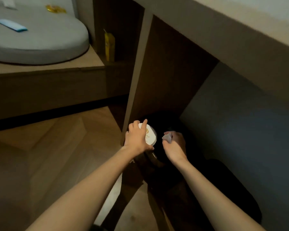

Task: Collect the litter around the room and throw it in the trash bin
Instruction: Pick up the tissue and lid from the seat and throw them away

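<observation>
head view, dim wood-panelled nook under a desk. left hand curled round a smooth white round paper cup, gold printed emblem too blurred to read. right hand pinching a crumpled pale wrapper. both just above a dark trash bin, barely showing in shadow.

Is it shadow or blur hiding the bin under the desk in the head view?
Head view: mostly shadow; the bin under the desk is near black, only a rim glint showing. Head view: the left hand gripping the cup and the right hand pinching a wrapper are lit but soft. Head view: the cushion is brightest.
</observation>
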`<state>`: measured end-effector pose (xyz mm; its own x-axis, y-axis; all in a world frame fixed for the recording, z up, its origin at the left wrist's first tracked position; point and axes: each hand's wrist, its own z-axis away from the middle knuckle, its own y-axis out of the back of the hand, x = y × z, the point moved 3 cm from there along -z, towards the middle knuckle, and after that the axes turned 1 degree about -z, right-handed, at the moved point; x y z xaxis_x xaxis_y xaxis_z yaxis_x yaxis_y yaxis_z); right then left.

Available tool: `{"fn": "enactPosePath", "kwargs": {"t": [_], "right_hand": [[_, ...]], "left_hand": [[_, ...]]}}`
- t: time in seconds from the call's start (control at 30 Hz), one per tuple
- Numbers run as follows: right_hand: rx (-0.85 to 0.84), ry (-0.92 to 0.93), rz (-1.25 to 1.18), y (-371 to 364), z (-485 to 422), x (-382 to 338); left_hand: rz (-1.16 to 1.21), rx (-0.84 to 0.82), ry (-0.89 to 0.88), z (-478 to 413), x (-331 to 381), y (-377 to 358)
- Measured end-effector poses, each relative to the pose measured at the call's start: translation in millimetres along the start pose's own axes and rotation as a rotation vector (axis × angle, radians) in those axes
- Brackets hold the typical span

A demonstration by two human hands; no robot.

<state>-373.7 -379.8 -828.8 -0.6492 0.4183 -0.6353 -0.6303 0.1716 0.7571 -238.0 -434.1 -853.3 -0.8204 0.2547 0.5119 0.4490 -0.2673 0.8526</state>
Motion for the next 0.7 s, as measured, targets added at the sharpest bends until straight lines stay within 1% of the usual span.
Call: {"fn": "enactPosePath", "kwargs": {"t": [0.13, 0.2, 0.27, 0.3, 0.37, 0.47, 0.57, 0.63, 0.7], "right_hand": [[0.077, -0.012, 0.034, -11.6, -35.0, 24.4], [0.054, 0.018, -0.034, -16.6, -45.4, 36.5], [-0.051, 0.013, -0.177, -21.9, -48.2, 49.0], [-0.112, 0.013, -0.212, -23.3, -47.2, 54.3], [-0.187, 0.038, -0.172, -26.4, -43.0, 64.7], [-0.234, 0.100, -0.079, -31.4, -30.4, 78.3], [-0.337, 0.205, 0.128, -44.7, -17.2, 85.4], [-0.345, 0.230, 0.215, -51.8, -14.6, 86.3], [-0.308, 0.243, 0.217, -56.0, -14.3, 86.5]], "left_hand": [[0.026, 0.065, -0.061, -31.4, -1.4, -31.3], [0.216, 0.065, -0.043, -40.7, -1.9, -41.0], [0.445, 0.109, 0.004, -45.5, -8.1, -50.5], [0.496, 0.138, 0.016, -45.5, -12.3, -55.0], [0.446, 0.153, 0.002, -38.4, -21.5, -62.7], [0.329, 0.082, -0.065, -22.4, -33.2, -72.8], [0.090, 0.037, -0.197, -12.0, -39.1, -84.2], [-0.018, 0.037, -0.253, -8.9, -44.0, -93.1], [-0.061, 0.055, -0.271, -5.8, -47.6, -98.4]]}}
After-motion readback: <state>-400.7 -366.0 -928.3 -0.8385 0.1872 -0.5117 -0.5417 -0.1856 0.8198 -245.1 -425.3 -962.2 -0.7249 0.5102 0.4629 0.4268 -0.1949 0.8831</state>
